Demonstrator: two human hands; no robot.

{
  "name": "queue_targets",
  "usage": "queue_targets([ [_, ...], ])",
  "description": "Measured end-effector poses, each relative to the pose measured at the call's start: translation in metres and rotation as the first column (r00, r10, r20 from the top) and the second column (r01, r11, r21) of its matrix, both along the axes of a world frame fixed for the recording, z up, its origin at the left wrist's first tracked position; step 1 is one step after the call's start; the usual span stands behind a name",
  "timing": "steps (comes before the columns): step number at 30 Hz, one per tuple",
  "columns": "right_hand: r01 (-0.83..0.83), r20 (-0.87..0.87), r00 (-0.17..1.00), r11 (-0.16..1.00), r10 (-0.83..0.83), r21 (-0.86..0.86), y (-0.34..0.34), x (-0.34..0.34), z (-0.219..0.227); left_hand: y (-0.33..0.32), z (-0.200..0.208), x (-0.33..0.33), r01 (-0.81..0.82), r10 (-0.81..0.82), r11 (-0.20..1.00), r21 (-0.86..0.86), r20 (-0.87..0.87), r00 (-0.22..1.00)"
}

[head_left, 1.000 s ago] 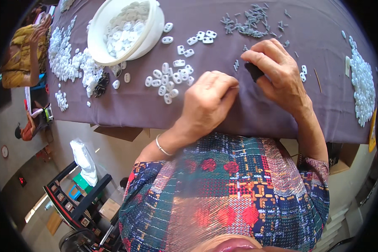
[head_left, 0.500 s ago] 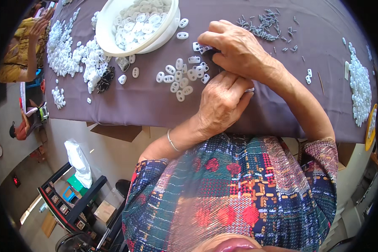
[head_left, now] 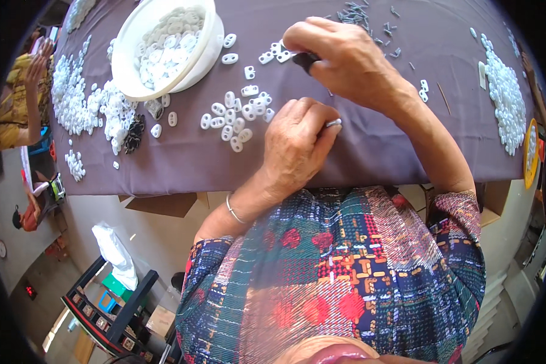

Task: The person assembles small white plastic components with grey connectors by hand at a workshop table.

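Note:
My left hand (head_left: 297,141) is closed in a pinch near the table's front edge. A small white plastic piece (head_left: 333,123) pokes out between its thumb and forefinger; most of it is hidden. Up and to the right, my right hand (head_left: 346,59) is wrapped round a black-handled tool (head_left: 305,61), whose working end I cannot make out. Left of my left hand lies a loose group of white two-holed oval pieces (head_left: 230,117). Several white two-holed blocks (head_left: 276,52) lie beside my right fingers.
A white bowl (head_left: 122,85) of oval pieces stands at the back left, with heaps of small white parts (head_left: 73,100) further left. Grey screws (head_left: 355,15) are scattered at the back. White parts (head_left: 506,100) and a yellow-rimmed tray (head_left: 526,173) are at the right. A person (head_left: 17,103) is at far left.
My hands have come apart: the right has lifted away from the left with the black-handled tool. The view has shifted, so the table's things sit further left.

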State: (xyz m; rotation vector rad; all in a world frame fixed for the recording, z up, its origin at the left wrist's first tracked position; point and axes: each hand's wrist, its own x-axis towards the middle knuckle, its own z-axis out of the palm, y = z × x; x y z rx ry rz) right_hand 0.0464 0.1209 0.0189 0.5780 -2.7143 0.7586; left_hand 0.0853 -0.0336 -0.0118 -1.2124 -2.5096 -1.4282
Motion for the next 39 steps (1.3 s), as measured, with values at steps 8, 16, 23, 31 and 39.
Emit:
queue_targets([
  [8, 0.124, 0.215, 0.976, 0.913, -0.041, -0.389, 0.041, 0.051, 0.001, -0.002, 0.007, 0.0, -0.025, 0.026, 1.0, -0.009, 0.128, 0.991],
  [16, 0.365, 0.518, 0.855, 0.662, 0.041, -0.654, 0.044, 0.071, 0.004, -0.006, 0.018, -0.005, -0.07, 0.077, 0.991, -0.111, 0.06, 0.995],
  [23, 0.289, 0.457, 0.888, 0.726, 0.04, -0.624, 0.038, 0.076, 0.0, -0.013, 0.031, -0.005, -0.102, 0.095, 0.994, 0.025, 0.202, 0.975],
  [31, 0.301, 0.455, 0.887, 0.652, 0.076, -0.696, 0.028, 0.087, -0.002, -0.01, 0.028, 0.003, -0.051, -0.056, 0.987, 0.153, 0.625, 0.778],
  [39, 0.237, 0.43, 0.897, 0.705, 0.107, -0.668, 0.024, 0.089, 0.004, -0.005, 0.044, 0.0, -0.168, -0.053, 0.974, 0.154, 0.87, 0.489],
])
